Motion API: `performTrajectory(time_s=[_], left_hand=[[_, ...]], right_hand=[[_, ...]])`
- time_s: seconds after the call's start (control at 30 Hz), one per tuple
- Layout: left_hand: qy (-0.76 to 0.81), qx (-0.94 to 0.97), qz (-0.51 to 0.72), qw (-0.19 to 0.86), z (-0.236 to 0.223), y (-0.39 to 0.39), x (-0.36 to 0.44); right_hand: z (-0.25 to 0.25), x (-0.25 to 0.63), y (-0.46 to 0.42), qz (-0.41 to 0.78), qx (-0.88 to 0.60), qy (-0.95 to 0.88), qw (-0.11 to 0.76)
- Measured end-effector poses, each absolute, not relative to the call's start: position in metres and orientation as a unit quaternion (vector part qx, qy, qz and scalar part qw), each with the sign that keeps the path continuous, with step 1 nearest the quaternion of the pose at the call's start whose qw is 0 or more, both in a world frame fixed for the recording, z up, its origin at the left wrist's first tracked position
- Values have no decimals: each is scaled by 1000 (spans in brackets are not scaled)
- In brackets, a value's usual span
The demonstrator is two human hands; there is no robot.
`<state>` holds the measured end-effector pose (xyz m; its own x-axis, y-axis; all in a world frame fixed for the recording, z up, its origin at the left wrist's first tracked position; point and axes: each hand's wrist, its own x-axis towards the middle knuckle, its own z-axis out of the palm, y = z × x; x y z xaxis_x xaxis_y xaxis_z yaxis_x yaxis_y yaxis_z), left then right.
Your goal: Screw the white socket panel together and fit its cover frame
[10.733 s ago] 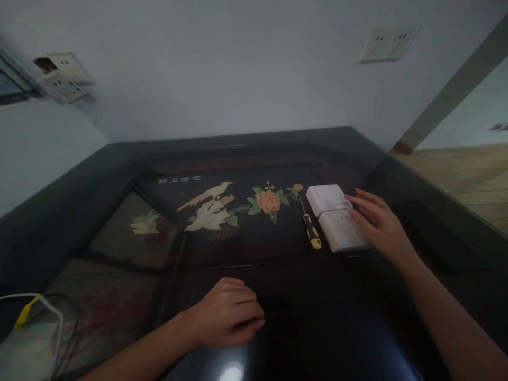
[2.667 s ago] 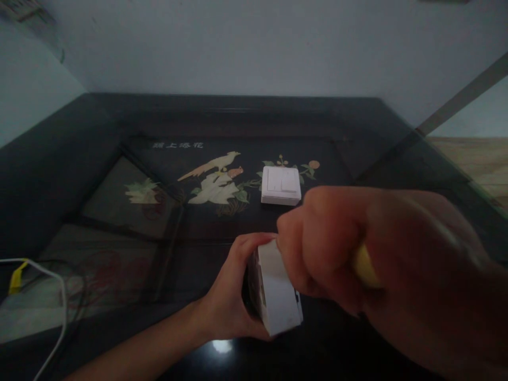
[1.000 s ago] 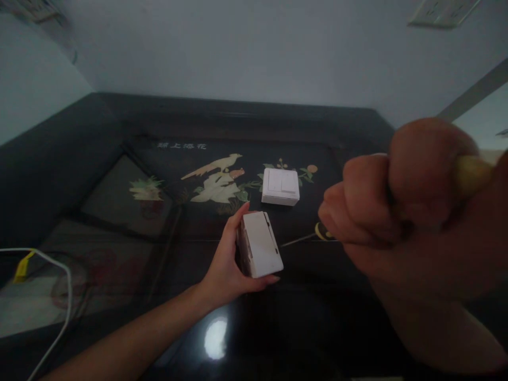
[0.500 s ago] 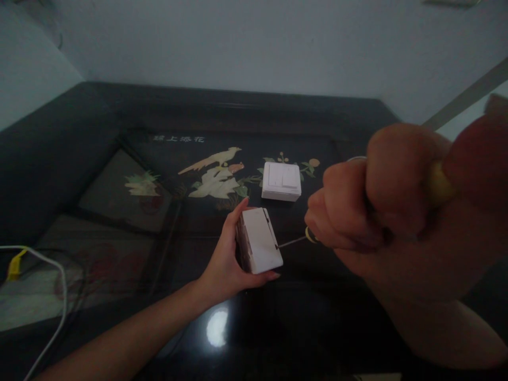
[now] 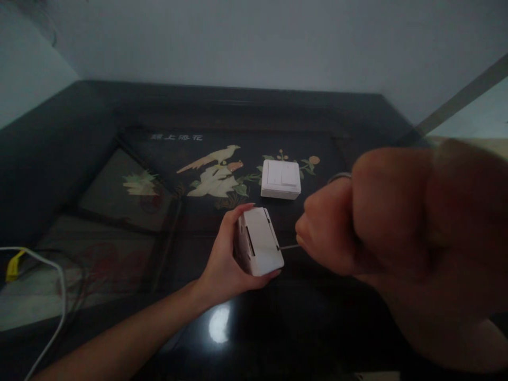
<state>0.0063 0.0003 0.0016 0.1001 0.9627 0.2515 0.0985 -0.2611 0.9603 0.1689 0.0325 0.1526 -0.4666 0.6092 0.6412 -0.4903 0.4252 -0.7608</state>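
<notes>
My left hand [image 5: 226, 259] is wrapped round a white switch box [image 5: 262, 241], tilted on edge above the dark tabletop, thumb and fingers at its two ends. A slot runs along its right edge. My right hand [image 5: 349, 222] is a closed fist around a screwdriver, its handle hidden by the fingers. The thin screwdriver shaft [image 5: 289, 247] reaches left, and its tip meets the slotted edge of the box. Just beyond stands a second white switch box [image 5: 281, 180], flat on the table with its rocker panels facing up.
The glossy black table [image 5: 138, 100] has an inlaid bird picture [image 5: 216, 180] and reflects light. A pale cable [image 5: 62, 296] with a yellow tag [image 5: 15, 266] lies at the left edge. A grey wall [image 5: 254, 42] rises behind.
My right fist has shifted slightly towards the box and turned, so less of the shaft shows and the yellow handle is covered. My left hand and its box have tilted a little.
</notes>
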Motion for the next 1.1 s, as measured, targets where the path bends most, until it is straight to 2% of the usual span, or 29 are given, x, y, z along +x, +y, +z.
performTrajectory(time_s=[0.33,0.57,0.73,0.87,1.0,1.1], left_hand=[[449,640,501,371,2,-1,6],[436,671,489,347,1,-2,5],[448,639,526,337,4,0,-4],[437,643,527,342,1,3,-8],[409,671,501,363,-4,5,-9],[383,675,507,374,-6,7,-11]], right_hand=[[156,167,30,572,-94,-650,491],[151,167,27,535,-159,-649,518],[143,174,35,507,-256,-680,463],[144,176,45,548,-262,-611,508],[150,176,54,600,-231,-569,513],[153,180,56,587,-229,-552,546]])
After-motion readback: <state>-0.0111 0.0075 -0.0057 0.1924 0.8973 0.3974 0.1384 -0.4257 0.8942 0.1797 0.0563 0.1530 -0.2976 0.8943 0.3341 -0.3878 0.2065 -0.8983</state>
